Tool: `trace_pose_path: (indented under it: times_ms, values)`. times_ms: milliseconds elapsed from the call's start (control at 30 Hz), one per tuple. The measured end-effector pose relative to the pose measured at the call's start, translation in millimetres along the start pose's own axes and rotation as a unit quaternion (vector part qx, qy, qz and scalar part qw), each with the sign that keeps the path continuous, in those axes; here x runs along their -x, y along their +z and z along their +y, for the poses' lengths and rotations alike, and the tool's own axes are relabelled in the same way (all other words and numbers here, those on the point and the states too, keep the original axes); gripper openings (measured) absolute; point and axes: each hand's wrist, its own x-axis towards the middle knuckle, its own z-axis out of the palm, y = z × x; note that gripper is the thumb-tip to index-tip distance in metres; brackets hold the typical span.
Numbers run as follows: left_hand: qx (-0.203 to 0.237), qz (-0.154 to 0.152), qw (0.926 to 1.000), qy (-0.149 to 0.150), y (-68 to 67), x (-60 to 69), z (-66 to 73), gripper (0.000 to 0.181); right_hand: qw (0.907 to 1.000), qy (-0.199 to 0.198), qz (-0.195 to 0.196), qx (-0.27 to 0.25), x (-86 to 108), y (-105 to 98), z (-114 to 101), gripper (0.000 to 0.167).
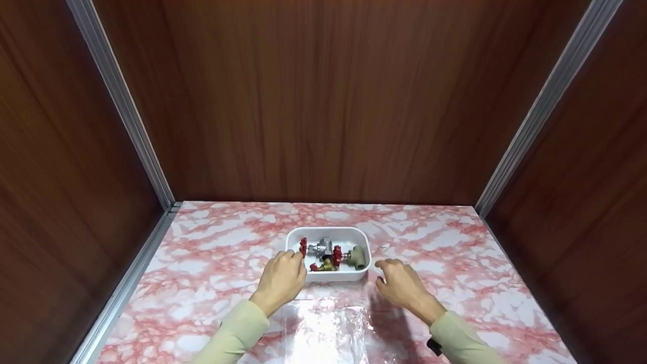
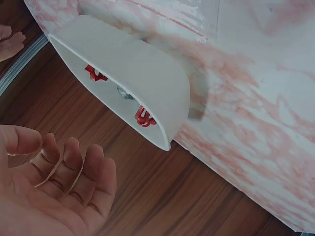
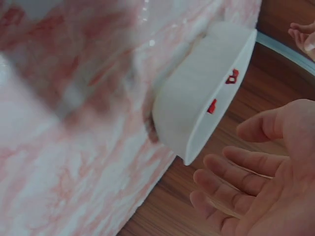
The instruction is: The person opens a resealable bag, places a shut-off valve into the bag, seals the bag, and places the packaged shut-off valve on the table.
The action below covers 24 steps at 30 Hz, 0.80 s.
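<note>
A white plastic tub (image 1: 328, 276) stands on the table, with three valves lying inside. The silver valve (image 1: 323, 247) has a red handwheel (image 1: 303, 246) at the tub's left. To the right lies an olive-green valve (image 1: 358, 257) with its own red handwheel (image 1: 337, 256). Nearest the front wall is a small brass valve (image 1: 327, 265) with a red knob. My left hand (image 1: 281, 275) hovers by the tub's left front corner, fingers loosely bent and holding nothing. Off the tub's right side, my right hand (image 1: 402, 283) is empty, fingers relaxed and apart from the wall.
A glossy clear plastic sheet (image 1: 323, 333) lies on the red-and-white marbled tabletop (image 1: 212, 283) in front of the tub. Dark wood-grain panels (image 1: 323, 101) with metal corner posts (image 1: 121, 106) enclose the back and both sides.
</note>
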Motion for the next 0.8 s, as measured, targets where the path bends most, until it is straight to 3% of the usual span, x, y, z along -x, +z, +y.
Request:
trace_pose_path:
  times_ms: [367,567,800]
  values:
    - [0.007,-0.014,0.9999,0.003,11.9,12.9,6.0,0.016,0.9908,-0.030,-0.129,-0.029,19.0,18.2,12.2,0.029]
    - [0.022,-0.019,0.9996,-0.001,18.7,19.4,9.7,0.022,0.9858,-0.054,-0.157,-0.024,27.7,24.7,16.7,0.029]
    - [0.021,-0.028,0.9994,0.000,25.0,26.4,14.2,0.020,0.9819,-0.030,-0.184,-0.032,31.6,30.0,18.0,0.029]
